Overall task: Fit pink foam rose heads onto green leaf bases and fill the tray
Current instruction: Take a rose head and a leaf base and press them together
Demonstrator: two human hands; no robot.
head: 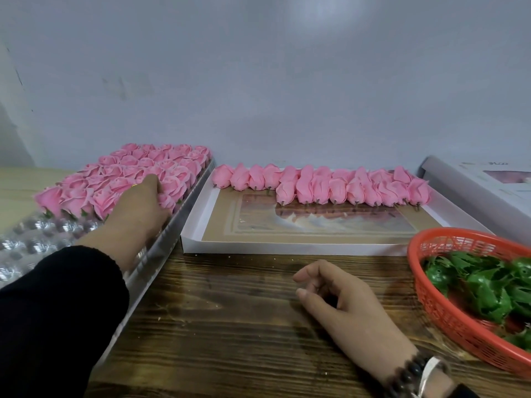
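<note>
Reaching toward the left of the frame, the left hand [138, 205] rests on the finished roses [126, 173] packed into the clear plastic tray [40, 239]; its fingertips lie hidden among the blooms, so whether they pinch one or merely press it cannot be told. The placement suggests a rose being seated at the near right edge of the filled block, since empty cups of the tray lie nearer the camera at lower left. The right hand [342, 305] rests low centre on the wooden table [230, 326], fingers loosely curled and holding nothing, judged ready to reach for the next part. Unfitted pink rose heads [344, 185] lie on their sides in rows, stems toward the viewer, along the far edge of the white box lid [287, 248] in mid frame, within easy reach of either hand. Green leaf bases [488, 291] are heaped in the red mesh basket [431, 311] at lower right, just beside the right hand. The table is dark-grained wood carrying small pale crumbs. A plain pale wall [258, 67] fills the upper frame, and a flat printed box [488, 185] lies at the right edge.
</note>
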